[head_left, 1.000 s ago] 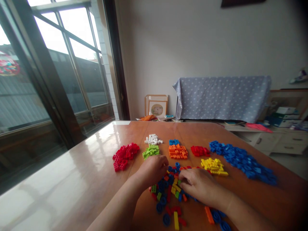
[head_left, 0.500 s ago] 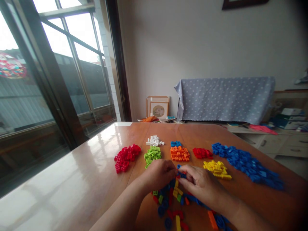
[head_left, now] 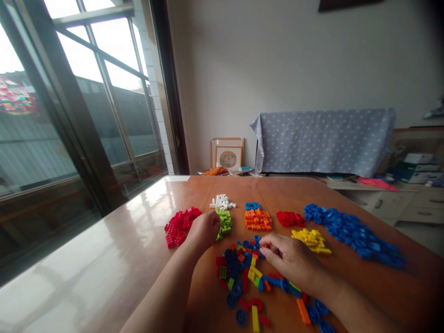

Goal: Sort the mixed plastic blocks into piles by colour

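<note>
My left hand is over the left side of the green brick pile, next to the crimson pile; its fingers are closed and what they hold, if anything, is hidden. My right hand is at the upper right of a loose mix of red, blue, yellow, green and orange pieces. Its thumb and index finger come together by a small orange-red piece. An orange pile lies beyond the mix, and a yellow pile sits behind my right hand.
White pieces, a small blue group and a red pile lie farther back on the brown table. A long blue pile stretches along the right. Beyond the table are framed pictures and a cloth-covered object.
My left hand has moved left and away from me, from the mixed pieces to the green pile, uncovering part of the mix. My right hand has stayed almost in place.
</note>
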`<control>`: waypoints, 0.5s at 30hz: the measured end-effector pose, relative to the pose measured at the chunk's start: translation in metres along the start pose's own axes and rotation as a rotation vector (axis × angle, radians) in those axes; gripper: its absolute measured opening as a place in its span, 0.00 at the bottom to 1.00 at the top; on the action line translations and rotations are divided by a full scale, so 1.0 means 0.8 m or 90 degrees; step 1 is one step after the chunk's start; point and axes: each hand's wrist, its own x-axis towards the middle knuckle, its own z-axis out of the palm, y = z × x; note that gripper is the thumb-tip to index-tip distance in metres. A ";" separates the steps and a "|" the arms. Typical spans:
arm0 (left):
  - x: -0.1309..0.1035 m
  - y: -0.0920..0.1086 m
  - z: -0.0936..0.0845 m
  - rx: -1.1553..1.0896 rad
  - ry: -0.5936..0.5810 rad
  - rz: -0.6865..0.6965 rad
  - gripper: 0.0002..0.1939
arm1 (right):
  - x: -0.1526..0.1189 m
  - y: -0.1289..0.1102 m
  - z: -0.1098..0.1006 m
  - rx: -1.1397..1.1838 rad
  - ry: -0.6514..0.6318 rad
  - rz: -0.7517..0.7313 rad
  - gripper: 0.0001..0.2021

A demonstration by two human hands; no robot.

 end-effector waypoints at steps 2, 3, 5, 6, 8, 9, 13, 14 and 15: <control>0.001 -0.002 0.002 0.014 0.004 -0.007 0.06 | 0.000 0.001 -0.001 0.002 0.000 0.002 0.09; 0.001 -0.002 0.002 0.019 0.007 -0.010 0.07 | 0.000 0.001 -0.001 0.003 0.001 0.003 0.09; 0.002 -0.001 0.001 0.024 0.011 -0.014 0.08 | 0.000 0.001 -0.002 0.003 0.001 0.005 0.09; 0.001 0.001 -0.001 0.025 0.012 -0.017 0.09 | 0.000 0.001 -0.002 0.002 0.001 0.006 0.09; 0.000 0.004 -0.004 0.023 0.011 -0.017 0.09 | 0.000 0.001 -0.002 0.001 -0.003 0.003 0.09; -0.001 0.007 -0.005 0.021 0.010 -0.012 0.09 | 0.000 0.001 -0.002 0.001 -0.004 0.000 0.09; -0.010 0.022 -0.011 -0.005 -0.017 0.045 0.07 | 0.000 0.002 0.000 -0.001 -0.021 -0.024 0.11; -0.013 0.026 -0.012 -0.017 -0.031 0.063 0.07 | -0.001 0.002 0.001 -0.007 -0.033 -0.033 0.12; -0.016 0.031 -0.012 -0.030 -0.048 0.082 0.07 | -0.001 0.002 0.002 -0.016 -0.049 -0.043 0.14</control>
